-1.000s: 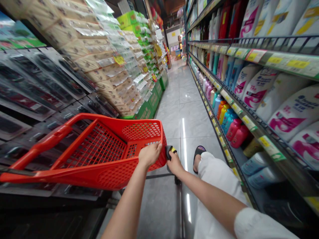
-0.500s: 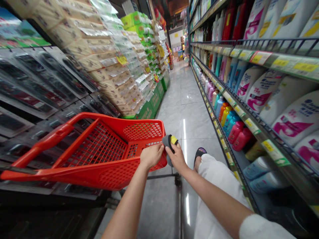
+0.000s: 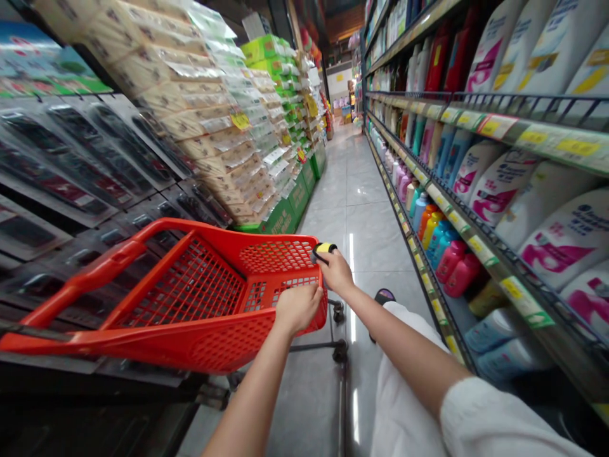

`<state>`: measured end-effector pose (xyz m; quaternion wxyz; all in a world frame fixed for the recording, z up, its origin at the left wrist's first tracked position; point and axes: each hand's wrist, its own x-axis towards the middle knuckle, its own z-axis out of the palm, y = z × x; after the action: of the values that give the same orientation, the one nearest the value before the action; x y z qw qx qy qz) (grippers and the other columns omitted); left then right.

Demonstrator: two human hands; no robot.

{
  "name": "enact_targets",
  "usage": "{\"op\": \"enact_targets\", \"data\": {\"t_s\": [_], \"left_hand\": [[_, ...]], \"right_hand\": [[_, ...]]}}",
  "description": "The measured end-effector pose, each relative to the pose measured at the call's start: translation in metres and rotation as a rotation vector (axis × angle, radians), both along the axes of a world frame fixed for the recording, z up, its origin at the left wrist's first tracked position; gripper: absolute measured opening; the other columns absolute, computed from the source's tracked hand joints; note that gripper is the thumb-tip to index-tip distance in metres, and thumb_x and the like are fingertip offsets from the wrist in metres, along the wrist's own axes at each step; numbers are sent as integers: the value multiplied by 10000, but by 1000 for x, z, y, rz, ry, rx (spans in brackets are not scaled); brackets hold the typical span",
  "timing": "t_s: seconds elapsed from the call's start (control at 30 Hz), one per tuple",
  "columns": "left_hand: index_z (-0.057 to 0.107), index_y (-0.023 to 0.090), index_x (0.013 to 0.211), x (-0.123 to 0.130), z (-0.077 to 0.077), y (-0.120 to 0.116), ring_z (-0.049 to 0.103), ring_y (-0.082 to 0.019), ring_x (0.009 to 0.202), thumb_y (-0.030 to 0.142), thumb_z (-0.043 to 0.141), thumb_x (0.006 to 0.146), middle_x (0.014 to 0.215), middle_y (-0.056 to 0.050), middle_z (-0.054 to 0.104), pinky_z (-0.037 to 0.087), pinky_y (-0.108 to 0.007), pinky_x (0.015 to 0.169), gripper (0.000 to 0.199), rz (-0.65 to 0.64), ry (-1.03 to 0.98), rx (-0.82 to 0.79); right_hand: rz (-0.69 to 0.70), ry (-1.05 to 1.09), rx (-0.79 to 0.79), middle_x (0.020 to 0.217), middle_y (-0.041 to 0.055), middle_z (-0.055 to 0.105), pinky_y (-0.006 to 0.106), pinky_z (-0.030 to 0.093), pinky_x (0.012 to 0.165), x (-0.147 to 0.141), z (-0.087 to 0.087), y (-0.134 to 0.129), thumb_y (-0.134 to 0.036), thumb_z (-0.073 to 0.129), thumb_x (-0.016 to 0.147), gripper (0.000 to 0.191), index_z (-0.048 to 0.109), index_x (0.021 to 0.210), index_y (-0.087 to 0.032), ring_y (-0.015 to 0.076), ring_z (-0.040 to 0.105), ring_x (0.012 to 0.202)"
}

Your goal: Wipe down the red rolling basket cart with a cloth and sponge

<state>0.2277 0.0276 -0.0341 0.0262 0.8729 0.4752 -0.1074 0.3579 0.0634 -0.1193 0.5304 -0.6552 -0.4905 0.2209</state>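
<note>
My left hand (image 3: 299,309) is closed at the near front corner of a red plastic shopping cart (image 3: 216,343), fingers curled over its rim. My right hand (image 3: 339,273) grips a small rounded item (image 3: 325,247), yellow on top with black edging and a grey part; its kind is not clear. That item is just above the cart's front rim, partly covered by the right fingers. Inside the cart, the basket shows bare red grid walls and floor.
Shelves of shampoo bottles (image 3: 507,184) line the right side. Stacked tissue packs (image 3: 200,120) and hanging blister-packed goods (image 3: 80,152) fill the left. A tiled aisle (image 3: 349,184) runs ahead. My sandalled foot (image 3: 384,297) and the cart's wheels (image 3: 339,351) are on the floor.
The yellow and grey item has tilted and risen in my right hand. My left hand has come away from it, lower, to the cart's rim. The view has shifted slightly.
</note>
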Motion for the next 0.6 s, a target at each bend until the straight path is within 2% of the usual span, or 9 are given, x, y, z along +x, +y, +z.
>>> {"op": "enact_targets", "data": {"t_s": [0.1,0.17,0.27,0.4,0.47,0.6], "left_hand": [[656,227,1057,0,0,4,682,-253,1012,399,200,979,1061,-98,732,485,-342,831,493,8,-16,-9],[650,240,1109,0,0,6,674,-254,1042,402,208,976,1108,-89,724,482,-343,850,489,31,-26,-19],[653,248,1141,1,0,7,656,-259,1088,399,216,971,1168,-82,709,475,-350,884,492,71,-43,-22],[681,231,1105,7,1,8,643,-264,1115,386,209,966,1198,-91,698,469,-349,907,517,110,-63,-30],[685,229,1111,9,2,10,641,-265,1118,386,220,961,1208,-94,694,467,-347,913,513,129,-66,-34],[680,231,1130,11,2,11,637,-269,1123,388,231,955,1222,-95,687,464,-352,919,507,138,-68,-29]], "right_hand": [[114,83,164,1144,89,661,334,467,962,-6,-29,-39,-239,552,842,315,721,1108,-223,213,612,1070],[92,213,165,1082,70,693,357,477,956,-6,-47,-53,-242,526,825,323,720,1083,-214,215,629,1034],[-52,354,68,1045,69,695,391,485,942,-6,-60,-50,-239,480,811,360,692,1098,-192,222,630,1003],[-54,201,144,1197,111,576,391,409,1043,-24,-64,-35,-183,485,794,407,621,1178,-182,227,538,1157],[-47,127,69,1165,125,546,392,422,1019,-36,-71,-34,-124,447,785,368,623,1105,-168,226,544,1115],[-7,64,-195,931,102,571,388,496,853,-46,-88,-41,-60,428,727,321,640,955,-136,227,605,868]]}}
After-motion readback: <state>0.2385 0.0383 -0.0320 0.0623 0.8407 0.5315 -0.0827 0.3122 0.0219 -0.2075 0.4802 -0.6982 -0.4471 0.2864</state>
